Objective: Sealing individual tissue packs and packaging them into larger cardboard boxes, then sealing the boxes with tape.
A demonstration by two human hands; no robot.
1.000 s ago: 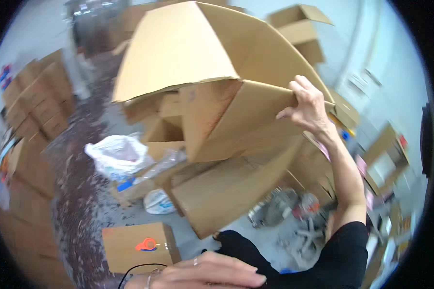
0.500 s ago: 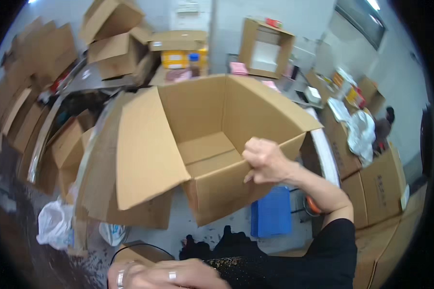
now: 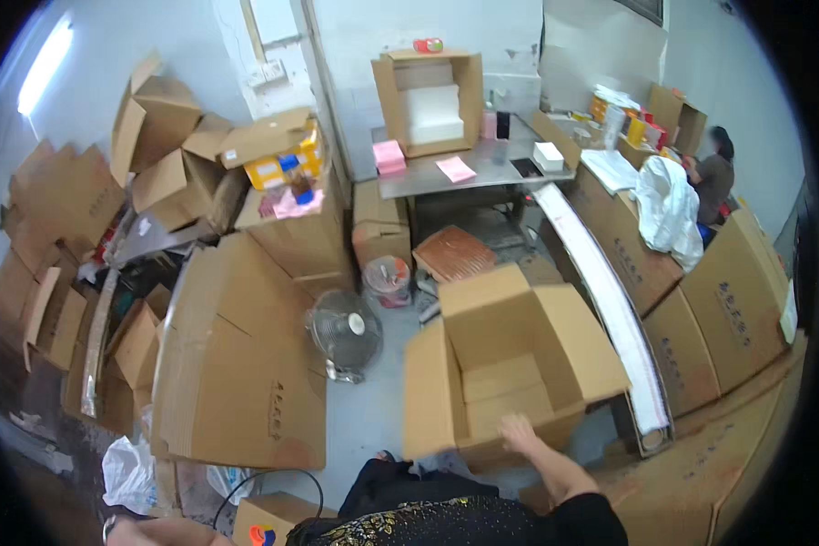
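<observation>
An open, empty cardboard box with its flaps folded out sits low in front of me, right of centre. My right hand is closed over the top edge of its near wall, the fingers partly blurred. At the lower left edge my left hand shows only in part, with a band at the wrist; its fingers are hidden. It is apart from the box. Near it, at the bottom, stands another carton with an orange and blue item at its edge.
A standing fan and a large folded carton are on the left. Behind the box is a metal table with pink paper stacks. A long white strip and stacked cartons line the right, where a person is.
The box has gone from being held up before me to lower and farther right, my right hand still on its edge. My left hand has moved to the left. The view has tilted up.
</observation>
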